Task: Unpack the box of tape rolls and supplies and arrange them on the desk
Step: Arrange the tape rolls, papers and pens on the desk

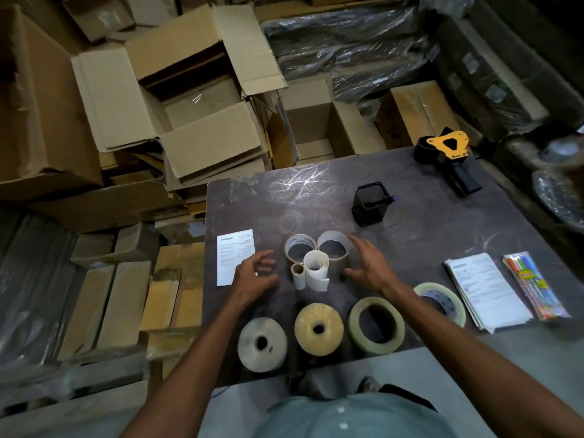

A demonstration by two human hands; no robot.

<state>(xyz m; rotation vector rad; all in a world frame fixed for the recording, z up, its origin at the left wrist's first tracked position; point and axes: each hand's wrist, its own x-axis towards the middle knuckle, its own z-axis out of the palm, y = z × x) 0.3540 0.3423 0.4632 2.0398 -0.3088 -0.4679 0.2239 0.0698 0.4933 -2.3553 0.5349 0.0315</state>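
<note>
On the dark desk [426, 241] stands a cluster of small rolls: two tan tape rolls [299, 248] [335, 248], a white label roll [315, 269] and a small core [298, 275]. My left hand [255, 273] hovers open just left of the cluster. On the cluster's right side my right hand [366, 263] is open, its fingers close to the right tan roll. Nearer me lie a grey roll [262, 344], a yellow roll [318, 328], a clear tape roll [376, 325] and another clear roll [441, 300] partly behind my right forearm.
A white sheet [235, 260] lies at the desk's left edge. A black pen holder [371, 203] and a yellow-black tape dispenser [447, 156] stand further back. A paper stack [488, 290] and a pack of coloured pens [534, 286] lie right. Open cardboard boxes [196, 99] crowd the floor beyond.
</note>
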